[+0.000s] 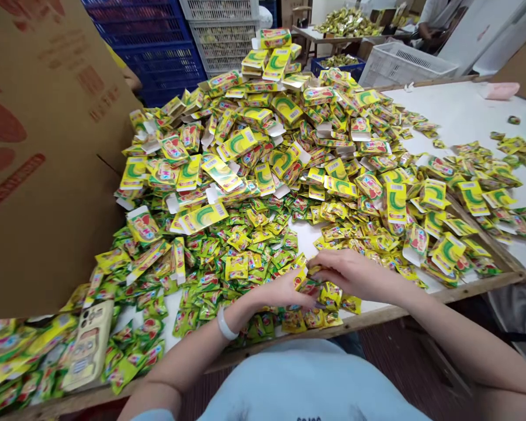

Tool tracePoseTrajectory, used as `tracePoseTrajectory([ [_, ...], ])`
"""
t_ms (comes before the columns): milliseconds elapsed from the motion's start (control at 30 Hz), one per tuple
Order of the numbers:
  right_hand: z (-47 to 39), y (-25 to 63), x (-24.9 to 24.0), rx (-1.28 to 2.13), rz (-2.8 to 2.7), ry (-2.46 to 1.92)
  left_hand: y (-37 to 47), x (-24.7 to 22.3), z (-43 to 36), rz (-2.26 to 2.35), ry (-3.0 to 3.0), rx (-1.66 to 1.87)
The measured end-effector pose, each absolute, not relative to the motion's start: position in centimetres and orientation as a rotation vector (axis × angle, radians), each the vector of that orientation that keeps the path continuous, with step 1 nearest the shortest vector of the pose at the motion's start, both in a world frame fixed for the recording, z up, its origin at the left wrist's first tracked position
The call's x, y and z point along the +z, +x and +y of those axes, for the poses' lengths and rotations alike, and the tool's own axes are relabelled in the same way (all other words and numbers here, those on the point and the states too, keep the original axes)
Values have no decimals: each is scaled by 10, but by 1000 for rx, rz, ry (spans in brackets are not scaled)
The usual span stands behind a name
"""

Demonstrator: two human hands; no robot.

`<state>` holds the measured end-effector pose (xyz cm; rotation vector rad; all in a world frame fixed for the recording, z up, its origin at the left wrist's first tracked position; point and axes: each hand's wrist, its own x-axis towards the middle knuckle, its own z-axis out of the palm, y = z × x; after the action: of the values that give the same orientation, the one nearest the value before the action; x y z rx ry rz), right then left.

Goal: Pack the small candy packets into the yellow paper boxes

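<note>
Near the table's front edge my two hands meet over the candy packets. My left hand (284,289), with a pale bracelet on its wrist, is closed around a small yellow box (300,278). My right hand (346,270) has its fingers pressed together at the box's open end; what they pinch is mostly hidden. Green and yellow wrapped packets (236,266) lie around both hands. Behind them rises a big heap of yellow boxes (241,143), many with white flaps showing.
A large cardboard box (48,175) stands at the left, with a phone (90,345) lying in front. Blue crates (151,52) and white crates (223,35) are stacked behind. A white basket (405,63) and a person's arm (425,29) show at the back right.
</note>
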<state>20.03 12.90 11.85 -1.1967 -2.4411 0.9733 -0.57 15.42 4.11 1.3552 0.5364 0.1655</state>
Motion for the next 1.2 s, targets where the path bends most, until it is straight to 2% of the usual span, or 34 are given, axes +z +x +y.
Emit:
tracePoseTrajectory([
  [100, 125, 206, 104, 1190, -2117, -1266, -5, 39, 150, 526, 1280, 152],
  [267, 116, 207, 78, 1403, -1877, -1282, -4, 38, 143, 543, 1260, 188],
  [367, 108, 205, 75, 1590, -1895, -1192, -3, 32, 137, 547, 1278, 197],
  [467, 99, 202, 76, 1605, -2030, -1055, 1, 26, 130, 527, 1338, 241],
  [600, 92, 217, 73, 1347, -2074, -1070, 10, 30, 133, 498, 1499, 316],
  [667, 97, 246, 74, 1090, -1944, -1286, 12, 37, 147, 576, 1654, 359],
  [700, 101, 266, 75, 880, -1848, -1454, 12, 40, 158, 666, 1776, 407],
  [800, 121, 318, 78, -54, -1566, -2026, 11, 43, 198, 1126, 2214, 481],
  [867, 135, 327, 72, -369, -1704, -2178, 11, 38, 219, 1372, 2377, 333],
  [933, 146, 312, 57, -376, -2111, -2094, 11, 28, 232, 1430, 2408, 190],
  [1033, 156, 270, 24, -220, -2634, -1724, 8, 17, 236, 1375, 2379, 163],
  [1133, 165, 250, 1, -93, -2761, -1466, -1, 15, 236, 1342, 2317, 197],
  [1200, 168, 253, -4, 60, -2654, -1385, -10, 17, 234, 1344, 2272, 247],
])
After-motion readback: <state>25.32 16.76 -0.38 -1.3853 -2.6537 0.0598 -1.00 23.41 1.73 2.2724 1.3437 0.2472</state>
